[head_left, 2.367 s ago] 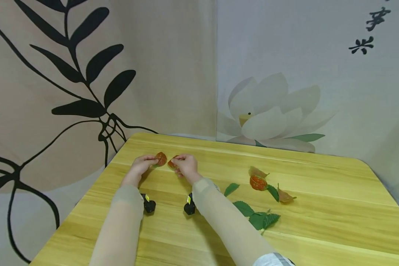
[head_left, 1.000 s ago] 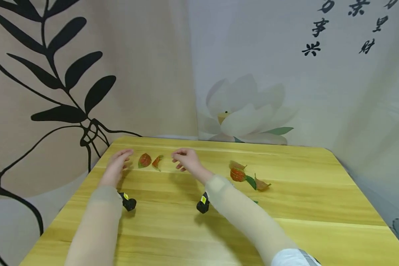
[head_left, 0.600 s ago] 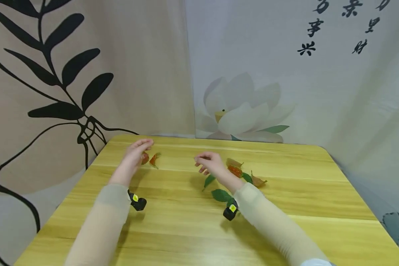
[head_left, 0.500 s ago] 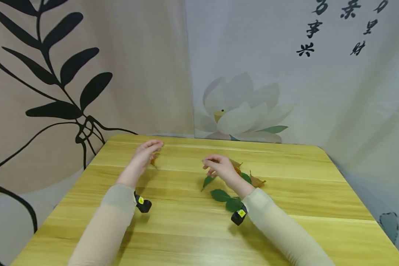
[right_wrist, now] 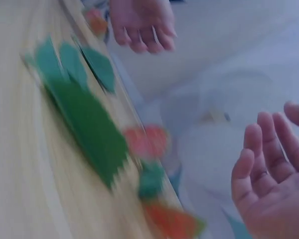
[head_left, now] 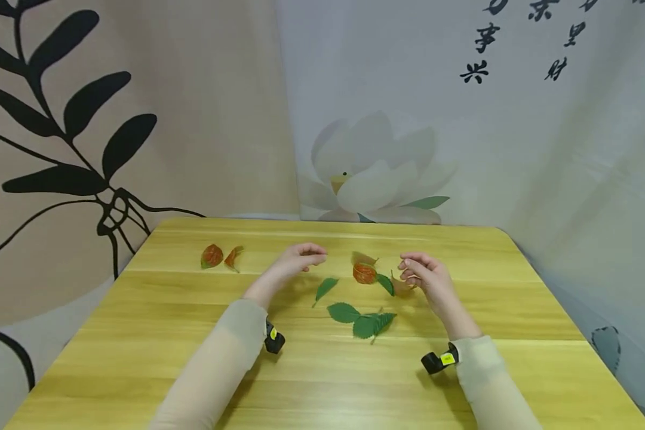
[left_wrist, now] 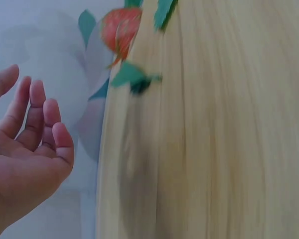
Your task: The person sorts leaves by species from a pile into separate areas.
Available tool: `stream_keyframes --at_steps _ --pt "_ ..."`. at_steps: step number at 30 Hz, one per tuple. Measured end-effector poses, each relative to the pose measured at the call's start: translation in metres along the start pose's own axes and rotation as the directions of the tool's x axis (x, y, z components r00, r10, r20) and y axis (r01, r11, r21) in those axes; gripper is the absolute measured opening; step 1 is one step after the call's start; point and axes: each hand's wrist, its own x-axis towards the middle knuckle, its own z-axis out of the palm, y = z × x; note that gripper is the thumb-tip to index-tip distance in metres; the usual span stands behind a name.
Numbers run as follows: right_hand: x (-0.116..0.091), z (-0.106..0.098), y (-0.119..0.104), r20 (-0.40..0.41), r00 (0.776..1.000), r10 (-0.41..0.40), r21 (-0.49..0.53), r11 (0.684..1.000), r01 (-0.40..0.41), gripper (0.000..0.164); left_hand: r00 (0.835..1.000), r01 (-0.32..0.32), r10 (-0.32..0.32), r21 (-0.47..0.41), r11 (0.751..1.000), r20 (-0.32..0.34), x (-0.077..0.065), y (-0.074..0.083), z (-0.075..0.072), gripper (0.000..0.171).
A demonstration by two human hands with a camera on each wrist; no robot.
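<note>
My left hand point(head_left: 295, 263) hovers above the table, fingers loosely bent and nothing in them, left of a red leaf point(head_left: 364, 273). On the other side of that leaf, my right hand point(head_left: 429, 276) is raised with relaxed, empty fingers and partly covers a brownish-orange leaf point(head_left: 403, 289). A brown leaf point(head_left: 363, 258) lies behind the red one, and a green leaf point(head_left: 386, 283) touches its right side. Nearer me rests a cluster of green leaves point(head_left: 365, 326), with a single green leaf point(head_left: 326, 288) behind it. The right wrist view shows both empty hands, the right hand point(right_wrist: 274, 174) closest.
Two more reddish leaves, a round one point(head_left: 212, 256) and a curled one point(head_left: 233, 258), lie at the back left of the wooden table point(head_left: 140, 334). A printed curtain point(head_left: 220, 119) hangs behind the table's far edge.
Both hands let go of the two reddish leaves, which now lie at the back left. The hands then moved right, ending on either side of the right-hand leaf group; the head view shifted right.
</note>
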Motion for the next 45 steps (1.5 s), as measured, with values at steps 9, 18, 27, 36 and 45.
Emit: stream_keyframes --at_steps 9,18,27,36,45 --pt "0.0 -0.057 0.016 -0.065 0.997 0.029 0.157 0.987 -0.019 0.017 0.998 -0.021 0.017 0.073 0.997 0.058 0.018 0.01 0.037 0.033" --pt "-0.002 -0.079 0.045 0.07 0.99 0.126 -0.14 0.983 -0.115 0.045 0.993 -0.068 0.062 0.065 0.996 0.096 0.035 0.012 0.06 0.03" --pt "-0.004 -0.072 0.05 0.102 0.989 0.112 -0.51 0.859 -0.045 0.036 0.993 -0.082 0.067 0.158 0.984 0.093 0.05 0.008 0.072 0.027" --pt "-0.003 -0.071 0.053 0.098 0.991 0.086 -0.57 0.822 -0.015 0.028 0.993 -0.087 0.057 0.299 0.95 0.106 0.059 0.005 0.08 0.023" --pt "-0.009 -0.056 0.033 0.074 0.991 0.116 -0.568 0.821 -0.054 0.021 0.99 -0.101 0.055 0.381 0.919 0.131 0.061 0.001 0.083 0.012"
